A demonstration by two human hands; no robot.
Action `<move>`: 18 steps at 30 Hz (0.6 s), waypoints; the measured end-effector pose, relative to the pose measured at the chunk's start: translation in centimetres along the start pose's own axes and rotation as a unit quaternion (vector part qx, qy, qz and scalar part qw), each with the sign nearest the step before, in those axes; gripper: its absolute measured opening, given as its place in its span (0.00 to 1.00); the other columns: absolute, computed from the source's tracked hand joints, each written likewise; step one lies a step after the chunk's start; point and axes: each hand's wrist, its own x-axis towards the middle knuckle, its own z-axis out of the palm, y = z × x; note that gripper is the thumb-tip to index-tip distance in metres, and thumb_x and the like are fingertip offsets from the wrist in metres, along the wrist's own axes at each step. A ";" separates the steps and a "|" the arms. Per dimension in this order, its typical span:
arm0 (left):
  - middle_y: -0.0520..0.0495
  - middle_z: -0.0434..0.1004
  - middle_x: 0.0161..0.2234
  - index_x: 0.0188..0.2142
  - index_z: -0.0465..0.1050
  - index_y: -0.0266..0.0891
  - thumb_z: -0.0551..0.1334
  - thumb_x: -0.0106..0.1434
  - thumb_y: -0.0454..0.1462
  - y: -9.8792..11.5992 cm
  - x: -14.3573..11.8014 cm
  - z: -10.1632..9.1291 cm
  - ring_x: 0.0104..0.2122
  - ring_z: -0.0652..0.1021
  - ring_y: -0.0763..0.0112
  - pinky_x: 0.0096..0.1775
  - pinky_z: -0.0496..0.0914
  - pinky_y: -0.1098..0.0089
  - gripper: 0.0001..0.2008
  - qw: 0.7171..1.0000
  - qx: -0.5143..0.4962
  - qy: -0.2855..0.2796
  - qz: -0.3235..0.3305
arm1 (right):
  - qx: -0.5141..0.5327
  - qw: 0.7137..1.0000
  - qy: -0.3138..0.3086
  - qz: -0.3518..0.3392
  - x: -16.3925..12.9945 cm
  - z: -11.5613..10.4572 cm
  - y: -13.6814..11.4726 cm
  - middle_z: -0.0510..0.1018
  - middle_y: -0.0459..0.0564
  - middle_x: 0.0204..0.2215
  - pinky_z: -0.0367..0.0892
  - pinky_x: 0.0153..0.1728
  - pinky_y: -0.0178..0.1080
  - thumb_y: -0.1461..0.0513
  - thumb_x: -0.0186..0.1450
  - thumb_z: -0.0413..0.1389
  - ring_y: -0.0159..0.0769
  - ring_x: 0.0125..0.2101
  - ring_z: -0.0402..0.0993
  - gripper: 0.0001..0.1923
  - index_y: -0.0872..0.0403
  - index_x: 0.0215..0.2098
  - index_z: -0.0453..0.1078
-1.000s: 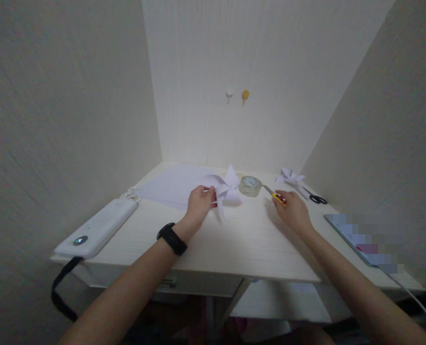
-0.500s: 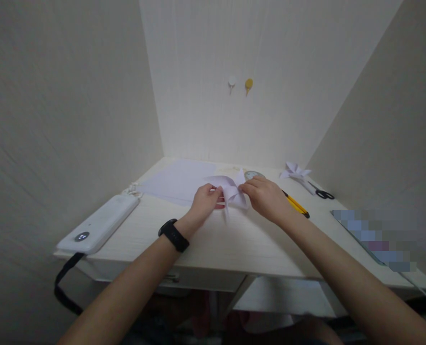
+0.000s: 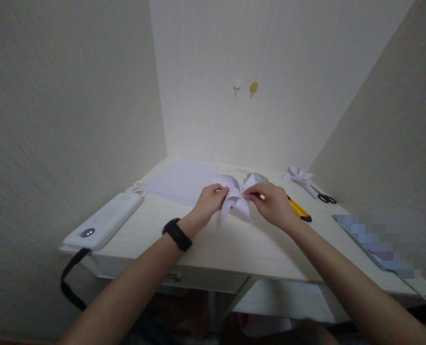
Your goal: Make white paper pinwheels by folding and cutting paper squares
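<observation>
A white paper pinwheel [image 3: 236, 201] with curled blades is held between both hands just above the desk. My left hand [image 3: 212, 200], with a black watch on its wrist, is closed on the pinwheel's left side. On the other side my right hand [image 3: 269, 201] pinches the paper close to its centre. The fingertips partly cover the middle of the pinwheel. Just behind the right hand lies a round roll of tape [image 3: 257, 178], partly hidden. A yellow and black utility knife [image 3: 299, 210] lies to the right of that hand.
White paper sheets [image 3: 180, 178] lie at the back left. A second paper pinwheel [image 3: 297, 174] and black scissors [image 3: 327, 198] sit at the back right. A white device [image 3: 105, 221] with a black strap stands at the left edge, a blurred tablet [image 3: 376, 249] at the right. Walls enclose the desk.
The pinwheel has turned a little, its blades now facing me more openly. My right fingers have shifted to a pinch nearer its centre. The whole view has moved slightly.
</observation>
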 end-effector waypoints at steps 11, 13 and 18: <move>0.55 0.69 0.19 0.27 0.68 0.36 0.59 0.65 0.32 -0.2 0.2 0.2 0.18 0.71 0.77 0.24 0.68 0.76 0.09 1.000 -0.002 -0.018 -0.022 | -0.159 0.964 -0.109 -0.183 -1.1 -0.9 -0.7 0.81 0.57 0.33 0.68 0.37 0.43 0.76 0.61 0.50 0.44 0.36 0.74 0.15 0.58 0.36 0.76; 0.56 0.68 0.17 0.27 0.68 0.36 0.60 0.64 0.33 -0.3 0.2 0.1 0.16 0.69 0.78 0.22 0.65 0.77 0.09 0.999 0.030 -0.016 -0.002 | -0.154 0.966 -0.100 -0.179 -1.1 -0.9 -0.9 0.80 0.56 0.32 0.68 0.36 0.42 0.76 0.61 0.49 0.43 0.35 0.73 0.15 0.58 0.35 0.75; 0.55 0.69 0.16 0.25 0.70 0.36 0.61 0.64 0.35 -0.3 0.1 -0.2 0.16 0.69 0.77 0.20 0.60 0.77 0.11 0.994 0.095 -0.012 0.049 | -0.070 0.986 -0.015 -0.150 -1.3 -0.4 -0.7 0.80 0.53 0.30 0.68 0.35 0.41 0.75 0.62 0.49 0.41 0.32 0.73 0.13 0.56 0.34 0.73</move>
